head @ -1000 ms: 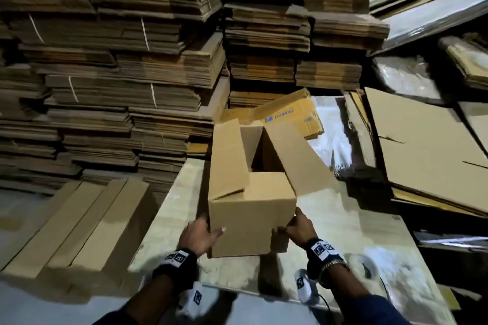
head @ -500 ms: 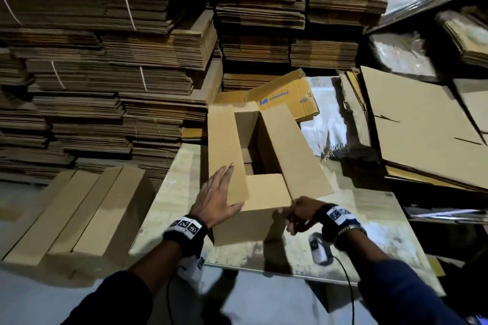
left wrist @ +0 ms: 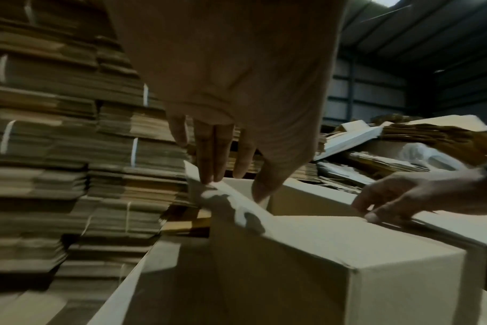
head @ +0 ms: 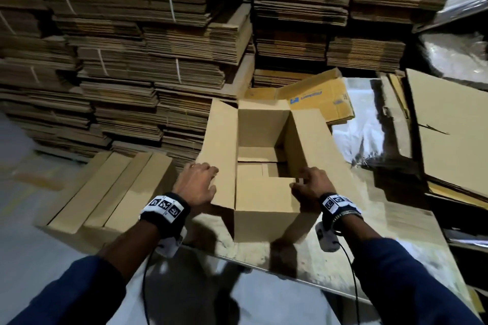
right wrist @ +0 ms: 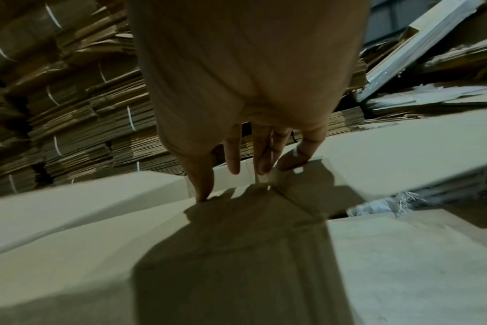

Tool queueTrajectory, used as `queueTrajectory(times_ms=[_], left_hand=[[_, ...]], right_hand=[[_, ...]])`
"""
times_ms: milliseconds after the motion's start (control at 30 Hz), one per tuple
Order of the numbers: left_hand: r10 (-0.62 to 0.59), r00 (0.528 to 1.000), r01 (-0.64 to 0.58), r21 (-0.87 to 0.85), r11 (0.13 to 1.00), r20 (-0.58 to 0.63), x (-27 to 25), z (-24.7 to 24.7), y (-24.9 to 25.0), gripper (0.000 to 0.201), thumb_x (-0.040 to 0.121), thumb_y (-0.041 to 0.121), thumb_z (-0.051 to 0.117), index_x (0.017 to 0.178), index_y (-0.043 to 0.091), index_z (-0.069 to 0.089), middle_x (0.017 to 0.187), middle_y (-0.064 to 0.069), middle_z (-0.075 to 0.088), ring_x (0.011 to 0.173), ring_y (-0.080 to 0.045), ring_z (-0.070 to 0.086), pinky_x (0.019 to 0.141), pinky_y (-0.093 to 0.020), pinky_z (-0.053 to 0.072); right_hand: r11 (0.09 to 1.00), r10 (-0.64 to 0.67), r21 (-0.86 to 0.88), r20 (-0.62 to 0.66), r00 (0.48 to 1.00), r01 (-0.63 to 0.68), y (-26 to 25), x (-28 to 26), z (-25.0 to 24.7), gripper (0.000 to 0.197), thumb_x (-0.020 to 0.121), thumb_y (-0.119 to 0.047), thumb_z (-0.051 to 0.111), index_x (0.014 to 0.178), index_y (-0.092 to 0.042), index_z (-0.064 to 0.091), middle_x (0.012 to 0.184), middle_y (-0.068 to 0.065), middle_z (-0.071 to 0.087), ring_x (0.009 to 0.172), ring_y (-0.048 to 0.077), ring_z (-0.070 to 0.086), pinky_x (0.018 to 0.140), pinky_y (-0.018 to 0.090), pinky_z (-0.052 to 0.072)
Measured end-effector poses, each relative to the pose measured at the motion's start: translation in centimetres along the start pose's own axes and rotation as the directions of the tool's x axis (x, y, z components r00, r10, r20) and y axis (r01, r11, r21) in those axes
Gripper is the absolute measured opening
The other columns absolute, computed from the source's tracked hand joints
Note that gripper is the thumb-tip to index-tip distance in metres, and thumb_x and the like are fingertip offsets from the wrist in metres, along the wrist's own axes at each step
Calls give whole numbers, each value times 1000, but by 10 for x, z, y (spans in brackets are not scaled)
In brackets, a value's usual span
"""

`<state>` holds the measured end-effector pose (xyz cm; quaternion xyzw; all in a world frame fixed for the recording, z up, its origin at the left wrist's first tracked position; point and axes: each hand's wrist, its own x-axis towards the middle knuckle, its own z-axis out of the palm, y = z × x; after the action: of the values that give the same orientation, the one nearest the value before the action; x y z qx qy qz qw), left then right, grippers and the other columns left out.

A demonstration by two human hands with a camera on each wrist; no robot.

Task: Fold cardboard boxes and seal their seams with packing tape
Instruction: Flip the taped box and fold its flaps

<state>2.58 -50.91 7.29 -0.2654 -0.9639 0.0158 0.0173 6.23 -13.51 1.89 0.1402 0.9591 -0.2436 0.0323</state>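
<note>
A plain brown cardboard box (head: 264,216) stands opening-up on the table (head: 369,258). Its two long flaps are spread outward. The near short flap (head: 264,192) is folded flat over the opening. My left hand (head: 196,182) grips the near end of the left long flap (head: 221,145), with the thumb on top; in the left wrist view the fingers (left wrist: 209,173) and thumb sit on either side of its edge. My right hand (head: 309,185) rests its fingertips (right wrist: 203,193) on the near flap's right corner, beside the right long flap (head: 314,145). No tape is in view.
Strapped bundles of flat cardboard (head: 132,60) are stacked high behind and to the left. Long flattened boxes (head: 105,192) lie left of the table. A printed yellow box (head: 317,95) sits behind the brown one. Large flat sheets (head: 449,126) and plastic wrap (head: 364,134) are on the right.
The box has settled upright with its opening facing up. My left hand went from lying flat on the left flap to gripping its edge. My right hand moved onto the near flap's corner.
</note>
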Motion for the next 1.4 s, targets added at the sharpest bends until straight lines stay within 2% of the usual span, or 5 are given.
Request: queueTrajectory(times_ms=[200, 633, 900, 1167, 1400], left_hand=[[-52, 953, 114, -197, 974, 298, 33, 37, -15, 70, 99, 71, 41, 153, 26, 38, 144, -9, 57, 125, -32, 58, 98, -46, 49], [-11, 983, 64, -288, 956, 181, 239, 57, -54, 56, 106, 43, 47, 150, 10, 40, 144, -16, 44, 135, -35, 44, 110, -47, 43], [117, 970, -27, -381, 924, 215, 312, 55, -95, 103, 85, 51, 79, 163, 11, 24, 170, -11, 22, 155, -32, 18, 124, -42, 25], [188, 934, -51, -410, 911, 302, 323, 51, -96, 96, 88, 51, 77, 163, 17, 28, 173, -7, 18, 157, -26, 20, 123, -39, 24], [153, 938, -46, -328, 943, 310, 325, 36, -89, 87, 87, 53, 77, 158, 21, 39, 170, -2, 26, 154, -25, 26, 118, -43, 31]], right_hand=[[996, 75, -56, -6, 997, -75, -9, 25, 1, 70, 89, -55, 70, 146, -21, 49, 139, 10, 54, 133, 33, 42, 105, 52, 46], [989, 103, -106, 22, 994, -100, -43, 162, -14, 70, 95, -48, 68, 153, -22, 41, 157, 8, 41, 145, 29, 37, 111, 52, 37], [973, 175, -161, 56, 983, -164, -60, 262, -19, 83, 95, -49, 68, 159, -14, 28, 162, 9, 33, 144, 31, 41, 113, 53, 35], [904, 268, 308, 130, 955, -296, -90, 356, -33, 78, 91, -27, 79, 152, -5, 35, 143, 17, 57, 125, 33, 57, 102, 38, 47], [571, 434, 751, 66, 898, -331, -97, 400, -36, 108, 77, -79, 70, 155, -12, 40, 157, 17, 44, 141, 37, 45, 109, 44, 41]])
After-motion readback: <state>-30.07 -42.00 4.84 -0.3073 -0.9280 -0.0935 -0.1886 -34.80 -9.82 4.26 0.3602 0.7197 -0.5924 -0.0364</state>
